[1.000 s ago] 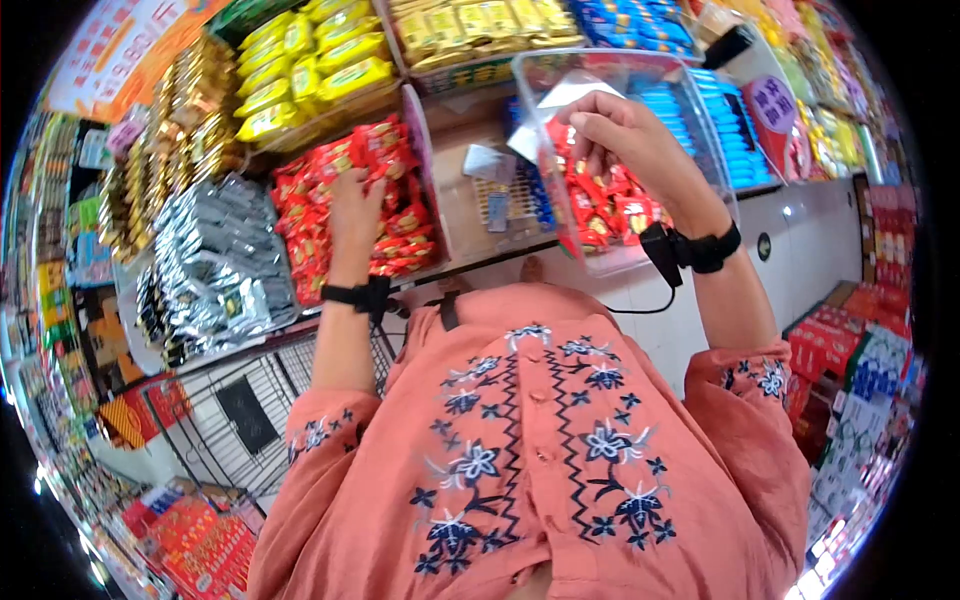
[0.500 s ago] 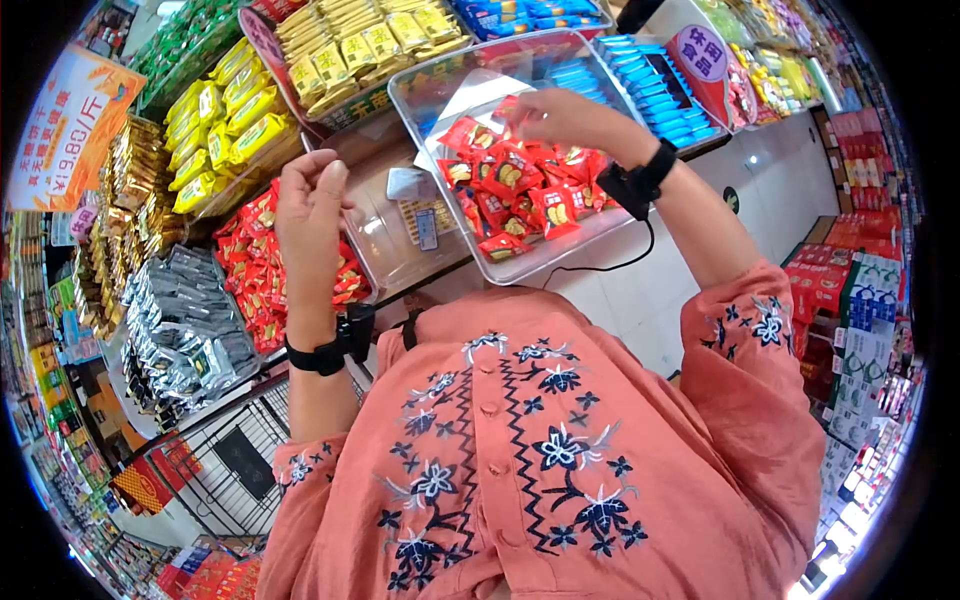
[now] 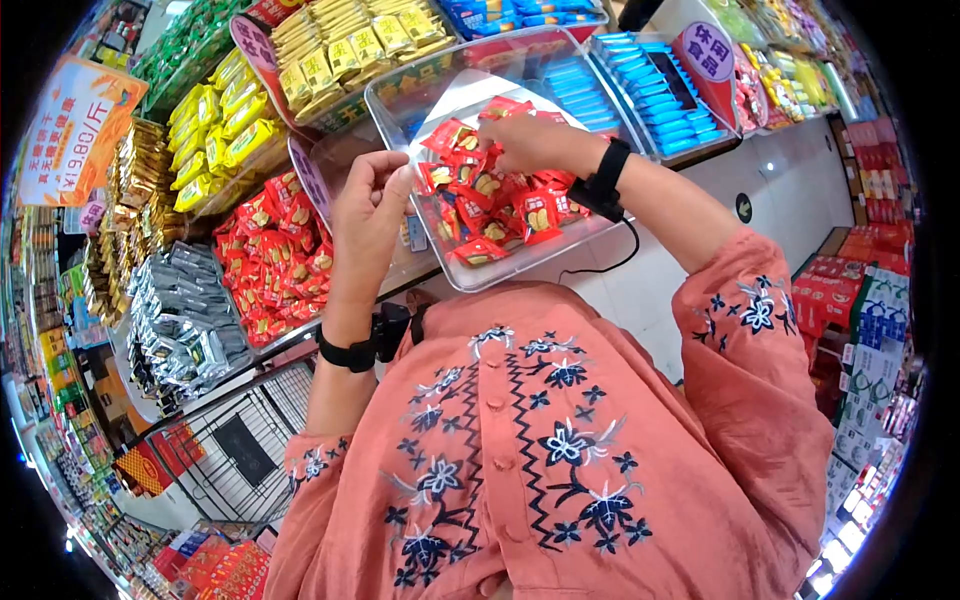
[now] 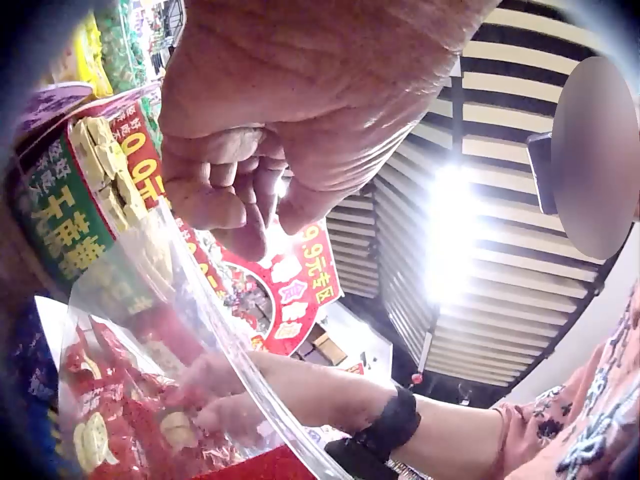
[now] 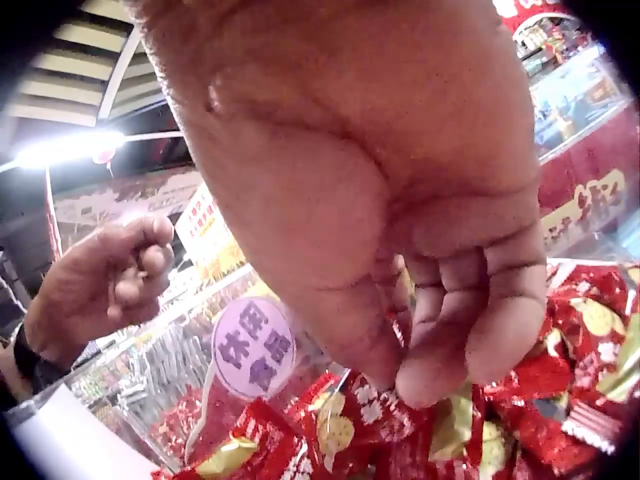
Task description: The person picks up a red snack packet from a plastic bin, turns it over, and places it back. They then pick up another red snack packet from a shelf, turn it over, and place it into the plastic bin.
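In the head view, my right hand [image 3: 535,145] is over the clear plastic tub [image 3: 515,268], its bent fingers at the red packets [image 3: 482,187]. The right wrist view shows the fingertips close against red packets [image 5: 375,415]; no packet is plainly gripped. My left hand [image 3: 370,215] is raised at the tub's left edge. Its fingers curl loosely toward the thumb, holding nothing visible. In the left wrist view, the left hand [image 4: 300,110] hangs above the tub's rim, and the right hand [image 4: 240,390] reaches among the packets inside.
A bin of red packets [image 3: 275,260] lies left of the left hand, beside silver packets [image 3: 185,320]. Yellow packs [image 3: 225,130] and blue packs [image 3: 660,95] fill bins behind and to the right. A wire cart [image 3: 240,450] stands at lower left.
The left hand rose from the red-packet bin and moved right to the tub's edge. The tub appears further left in view, and the right hand has lowered to the packets inside it.
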